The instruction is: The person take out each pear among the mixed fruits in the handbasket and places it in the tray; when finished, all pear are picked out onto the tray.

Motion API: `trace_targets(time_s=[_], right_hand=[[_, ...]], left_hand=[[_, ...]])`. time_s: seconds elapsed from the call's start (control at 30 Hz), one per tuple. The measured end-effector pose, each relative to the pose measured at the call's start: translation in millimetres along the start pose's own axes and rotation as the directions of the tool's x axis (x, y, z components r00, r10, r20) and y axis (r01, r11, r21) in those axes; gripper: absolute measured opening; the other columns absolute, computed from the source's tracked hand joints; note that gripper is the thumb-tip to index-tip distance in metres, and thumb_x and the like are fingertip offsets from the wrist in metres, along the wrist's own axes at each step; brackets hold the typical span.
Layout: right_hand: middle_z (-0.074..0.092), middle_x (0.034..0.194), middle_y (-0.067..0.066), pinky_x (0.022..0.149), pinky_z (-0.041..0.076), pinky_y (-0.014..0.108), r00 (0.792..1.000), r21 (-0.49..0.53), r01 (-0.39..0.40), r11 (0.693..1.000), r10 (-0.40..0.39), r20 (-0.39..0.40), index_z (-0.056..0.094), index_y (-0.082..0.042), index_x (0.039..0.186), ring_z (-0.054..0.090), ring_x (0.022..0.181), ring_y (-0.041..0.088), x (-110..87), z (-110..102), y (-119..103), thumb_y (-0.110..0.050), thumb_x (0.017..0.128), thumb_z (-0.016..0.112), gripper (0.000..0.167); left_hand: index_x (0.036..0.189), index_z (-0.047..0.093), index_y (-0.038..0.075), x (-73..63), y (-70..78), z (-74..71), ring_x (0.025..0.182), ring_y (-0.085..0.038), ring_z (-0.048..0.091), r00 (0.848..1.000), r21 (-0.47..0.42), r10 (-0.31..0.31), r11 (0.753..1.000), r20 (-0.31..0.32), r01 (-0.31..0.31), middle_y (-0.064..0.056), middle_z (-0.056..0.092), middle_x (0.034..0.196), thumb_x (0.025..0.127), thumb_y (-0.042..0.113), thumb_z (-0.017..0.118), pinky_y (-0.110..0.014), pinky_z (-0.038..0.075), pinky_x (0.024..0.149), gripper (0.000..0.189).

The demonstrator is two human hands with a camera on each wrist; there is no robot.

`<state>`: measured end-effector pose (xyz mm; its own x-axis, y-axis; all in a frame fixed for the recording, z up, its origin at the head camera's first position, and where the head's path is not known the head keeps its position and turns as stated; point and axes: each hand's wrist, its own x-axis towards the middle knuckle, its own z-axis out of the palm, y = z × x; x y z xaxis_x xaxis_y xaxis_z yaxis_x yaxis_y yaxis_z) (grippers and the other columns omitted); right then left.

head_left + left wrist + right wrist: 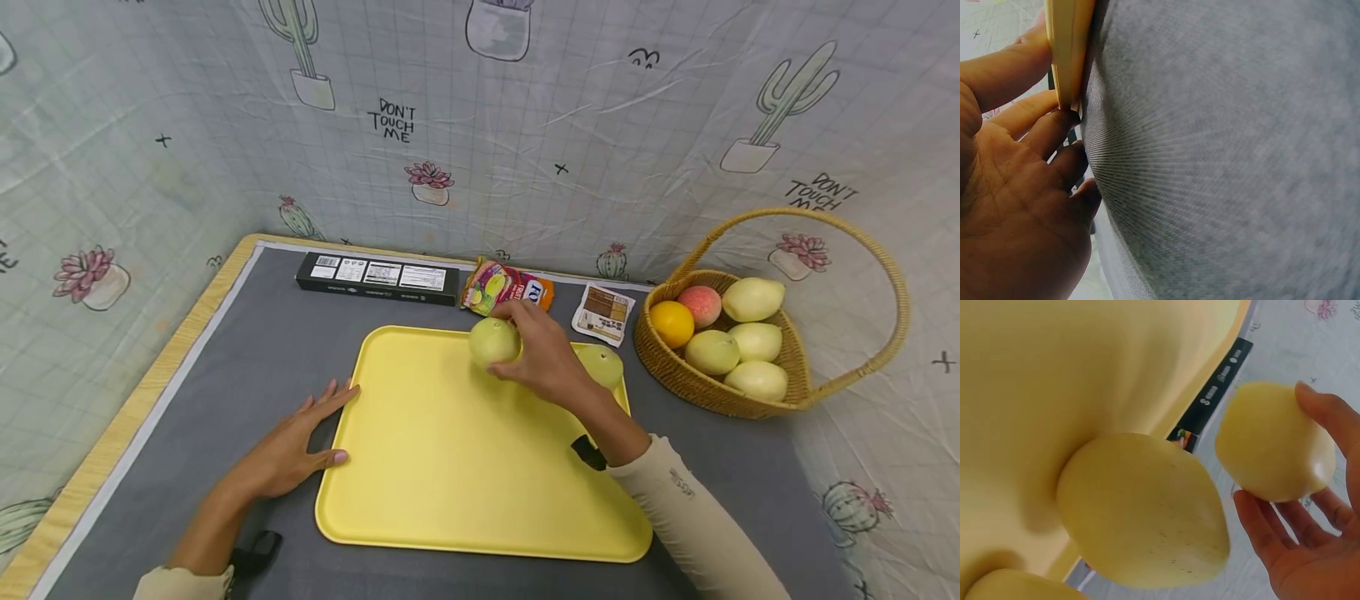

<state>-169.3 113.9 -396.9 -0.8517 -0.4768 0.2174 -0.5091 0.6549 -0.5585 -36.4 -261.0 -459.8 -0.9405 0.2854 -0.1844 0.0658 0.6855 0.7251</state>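
Note:
My right hand grips a pale yellow-green pear above the far edge of the yellow tray. In the right wrist view the thumb lies over this pear and the fingers curl under it. Another pear sits in the tray's far right corner, partly covered by my right wrist. Two pears show on the tray in the right wrist view, a large speckled pear and a partly cropped pear. My left hand, fingers spread, touches the tray's left rim with thumb and fingertips.
A wicker basket with a tall handle stands at the right, holding an orange, a peach and several pale fruits. Along the back lie a black box, a colourful snack bag and a white-brown packet.

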Motion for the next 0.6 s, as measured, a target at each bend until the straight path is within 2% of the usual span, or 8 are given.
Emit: trace_targets(time_s=[0.2, 0.6], right_hand=[[0.063, 0.131, 0.005, 0.101, 0.057, 0.051, 0.997, -0.028, 0.017, 0.999, -0.015, 0.075, 0.061, -0.014, 0.134, 0.063, 0.115, 0.029, 2.4, 7, 4, -0.024, 0.076, 0.099, 0.070], [0.068, 0.126, 0.005, 0.090, 0.059, 0.047, 0.993, -0.152, 0.004, 0.988, 0.015, 0.119, 0.060, -0.019, 0.135, 0.068, 0.105, 0.026, 4.6, 18, 13, -0.030, 0.077, 0.098, 0.070]], left_hand=[[0.169, 0.033, 0.022, -0.6, -0.2, -0.3, 0.164, -0.049, 0.014, 1.000, 0.002, 0.005, 1.000, -0.001, -0.005, -0.016, 0.021, 0.177, 0.089, 0.023, 0.084, -0.076, 0.013, 0.127, 0.095], [0.169, 0.033, 0.023, -0.7, -1.8, 0.1, 0.163, -0.049, 0.014, 1.000, 0.001, 0.006, 1.000, -0.004, -0.006, -0.016, 0.022, 0.177, 0.089, 0.022, 0.085, -0.076, 0.013, 0.127, 0.096]])
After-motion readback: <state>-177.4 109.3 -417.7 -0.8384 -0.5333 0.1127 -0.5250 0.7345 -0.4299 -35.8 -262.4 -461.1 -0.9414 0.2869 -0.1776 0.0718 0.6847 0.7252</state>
